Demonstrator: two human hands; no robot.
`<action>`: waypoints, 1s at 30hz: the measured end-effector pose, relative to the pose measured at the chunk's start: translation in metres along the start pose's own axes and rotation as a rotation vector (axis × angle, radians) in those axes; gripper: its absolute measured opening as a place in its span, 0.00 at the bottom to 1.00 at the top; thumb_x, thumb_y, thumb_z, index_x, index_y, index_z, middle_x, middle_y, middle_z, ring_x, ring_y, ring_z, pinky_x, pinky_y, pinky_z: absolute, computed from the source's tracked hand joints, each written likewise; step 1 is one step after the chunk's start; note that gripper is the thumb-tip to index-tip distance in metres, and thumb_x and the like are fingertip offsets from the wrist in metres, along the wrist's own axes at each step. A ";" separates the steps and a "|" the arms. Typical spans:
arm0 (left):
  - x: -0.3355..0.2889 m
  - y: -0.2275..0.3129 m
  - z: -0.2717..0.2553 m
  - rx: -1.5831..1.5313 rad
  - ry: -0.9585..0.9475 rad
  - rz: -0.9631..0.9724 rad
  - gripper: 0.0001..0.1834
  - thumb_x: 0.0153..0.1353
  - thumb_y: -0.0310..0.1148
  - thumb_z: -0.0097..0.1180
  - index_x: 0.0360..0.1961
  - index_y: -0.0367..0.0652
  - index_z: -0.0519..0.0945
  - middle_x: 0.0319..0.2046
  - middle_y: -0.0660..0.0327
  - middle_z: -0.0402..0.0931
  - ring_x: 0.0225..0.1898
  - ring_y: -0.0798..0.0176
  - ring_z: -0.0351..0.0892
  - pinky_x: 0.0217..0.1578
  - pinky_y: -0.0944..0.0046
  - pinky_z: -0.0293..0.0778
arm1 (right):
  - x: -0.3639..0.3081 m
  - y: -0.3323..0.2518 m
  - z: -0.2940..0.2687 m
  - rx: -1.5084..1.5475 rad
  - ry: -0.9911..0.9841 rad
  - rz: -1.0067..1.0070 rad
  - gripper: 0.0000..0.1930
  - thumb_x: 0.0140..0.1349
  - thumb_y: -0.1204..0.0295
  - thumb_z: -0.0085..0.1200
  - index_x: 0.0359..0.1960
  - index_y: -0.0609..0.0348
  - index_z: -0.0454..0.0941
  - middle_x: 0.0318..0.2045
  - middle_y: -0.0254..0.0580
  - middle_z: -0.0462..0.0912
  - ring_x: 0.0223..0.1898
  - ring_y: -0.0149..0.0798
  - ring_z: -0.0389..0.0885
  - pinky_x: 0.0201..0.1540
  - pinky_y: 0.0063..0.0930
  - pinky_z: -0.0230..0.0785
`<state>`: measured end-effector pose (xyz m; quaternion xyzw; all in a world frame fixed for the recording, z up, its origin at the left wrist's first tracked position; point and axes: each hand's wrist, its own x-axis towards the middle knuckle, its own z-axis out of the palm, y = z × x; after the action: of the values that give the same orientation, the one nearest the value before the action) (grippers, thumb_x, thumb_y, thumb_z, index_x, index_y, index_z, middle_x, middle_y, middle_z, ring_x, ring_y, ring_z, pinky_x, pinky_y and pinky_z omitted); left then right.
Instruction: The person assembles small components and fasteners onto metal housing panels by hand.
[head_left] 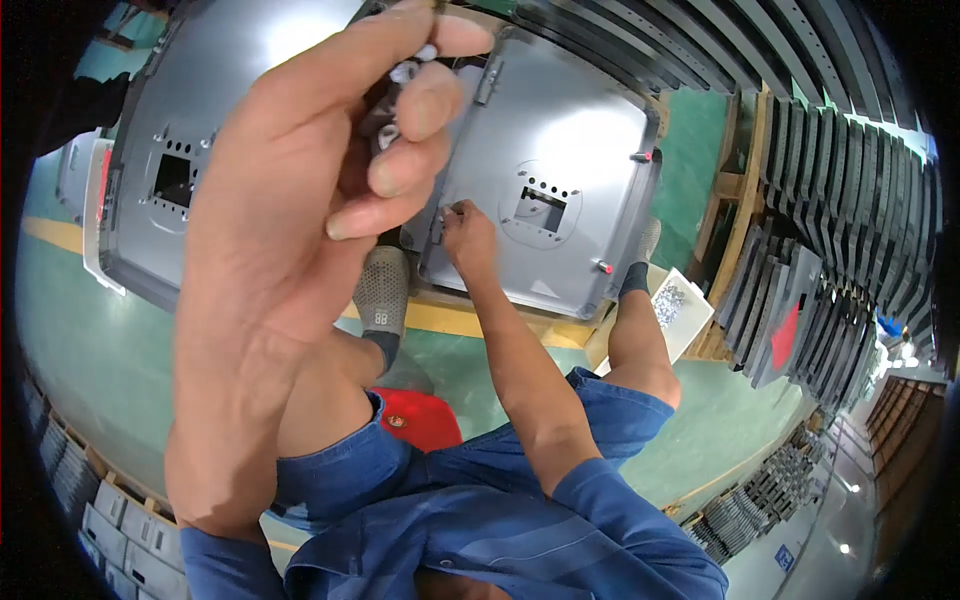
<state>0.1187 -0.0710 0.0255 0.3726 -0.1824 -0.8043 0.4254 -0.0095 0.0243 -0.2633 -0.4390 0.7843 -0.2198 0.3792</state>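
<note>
My left hand is raised close to the camera, its fingers curled around several small, pale, nut-like pieces. Below and to the right of it lies a grey metal door panel with a square cutout, a row of round holes and short studs around them. My right hand is at the panel's left edge, fingers pinched together by a bracket there; what they hold, if anything, is too small to make out. A hinge-like bracket sits higher up that same edge.
A second grey panel with a similar cutout lies at left. A white bin of small metal parts stands by my right leg. Stacked dark metal panels fill the right side, by a wooden pallet. A red stool is beneath me.
</note>
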 end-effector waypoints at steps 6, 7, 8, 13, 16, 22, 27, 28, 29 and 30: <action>0.004 -0.001 -0.003 0.005 -0.004 -0.020 0.15 0.66 0.35 0.40 0.43 0.33 0.71 0.17 0.69 0.58 0.14 0.77 0.55 0.06 0.80 0.49 | 0.001 -0.006 0.002 -0.175 -0.007 -0.055 0.10 0.54 0.69 0.48 0.30 0.66 0.73 0.26 0.60 0.77 0.31 0.60 0.75 0.35 0.47 0.67; 0.005 -0.001 -0.002 0.007 -0.012 -0.022 0.15 0.66 0.35 0.40 0.43 0.33 0.71 0.17 0.69 0.58 0.14 0.77 0.55 0.06 0.80 0.49 | 0.002 -0.007 0.001 -0.241 -0.011 -0.084 0.10 0.54 0.70 0.47 0.29 0.66 0.73 0.27 0.60 0.77 0.31 0.60 0.75 0.36 0.48 0.67; 0.004 -0.001 -0.003 0.017 0.008 -0.019 0.15 0.66 0.35 0.40 0.43 0.33 0.71 0.17 0.69 0.58 0.14 0.78 0.55 0.06 0.80 0.48 | 0.001 -0.011 0.000 -0.236 -0.012 -0.081 0.10 0.54 0.70 0.47 0.29 0.66 0.73 0.27 0.60 0.77 0.31 0.60 0.75 0.36 0.48 0.67; 0.004 -0.002 0.002 0.036 0.027 -0.029 0.15 0.66 0.37 0.40 0.42 0.33 0.71 0.17 0.70 0.57 0.13 0.80 0.53 0.05 0.81 0.47 | 0.014 -0.012 -0.008 -0.294 -0.073 -0.037 0.13 0.52 0.65 0.50 0.28 0.65 0.75 0.28 0.58 0.78 0.33 0.59 0.76 0.37 0.47 0.68; 0.007 -0.008 0.005 0.061 -0.021 -0.023 0.15 0.65 0.36 0.41 0.43 0.33 0.70 0.19 0.70 0.58 0.15 0.79 0.53 0.07 0.81 0.47 | 0.018 -0.002 -0.019 -0.312 -0.129 -0.064 0.13 0.52 0.64 0.50 0.29 0.64 0.76 0.28 0.58 0.78 0.34 0.59 0.75 0.38 0.46 0.68; 0.004 -0.016 0.018 0.197 0.084 -0.064 0.14 0.64 0.32 0.42 0.46 0.33 0.68 0.23 0.69 0.61 0.18 0.79 0.54 0.11 0.81 0.47 | -0.017 -0.004 -0.065 -0.077 0.041 -0.010 0.13 0.52 0.64 0.49 0.30 0.62 0.77 0.27 0.56 0.79 0.33 0.58 0.76 0.38 0.44 0.69; 0.001 -0.020 0.018 0.230 -0.005 -0.065 0.13 0.62 0.33 0.46 0.42 0.34 0.71 0.24 0.67 0.66 0.20 0.78 0.59 0.13 0.79 0.50 | -0.018 0.081 -0.155 -0.221 0.328 0.102 0.13 0.53 0.63 0.48 0.31 0.61 0.77 0.29 0.55 0.79 0.34 0.55 0.77 0.39 0.43 0.69; 0.000 -0.021 0.020 0.233 -0.014 -0.067 0.13 0.62 0.33 0.46 0.42 0.34 0.71 0.24 0.67 0.66 0.20 0.78 0.59 0.13 0.79 0.50 | -0.013 0.096 -0.173 -0.294 0.349 0.149 0.14 0.53 0.63 0.48 0.32 0.62 0.77 0.29 0.56 0.79 0.34 0.55 0.78 0.40 0.43 0.69; 0.000 -0.022 0.021 0.231 -0.032 -0.061 0.13 0.62 0.33 0.45 0.42 0.34 0.71 0.24 0.67 0.65 0.20 0.78 0.59 0.13 0.79 0.50 | -0.005 0.109 -0.188 -0.303 0.345 0.219 0.16 0.52 0.62 0.49 0.35 0.63 0.76 0.32 0.57 0.79 0.36 0.55 0.77 0.42 0.43 0.68; 0.000 -0.023 0.021 0.230 -0.046 -0.052 0.12 0.62 0.33 0.45 0.41 0.35 0.71 0.24 0.67 0.65 0.19 0.78 0.59 0.12 0.79 0.50 | 0.002 0.121 -0.197 -0.309 0.337 0.285 0.19 0.52 0.61 0.50 0.39 0.65 0.74 0.34 0.59 0.78 0.38 0.54 0.77 0.44 0.43 0.67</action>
<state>0.0906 -0.0582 0.0251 0.4049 -0.2734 -0.7973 0.3543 -0.2282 0.0870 -0.2250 -0.3342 0.9145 -0.1120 0.1989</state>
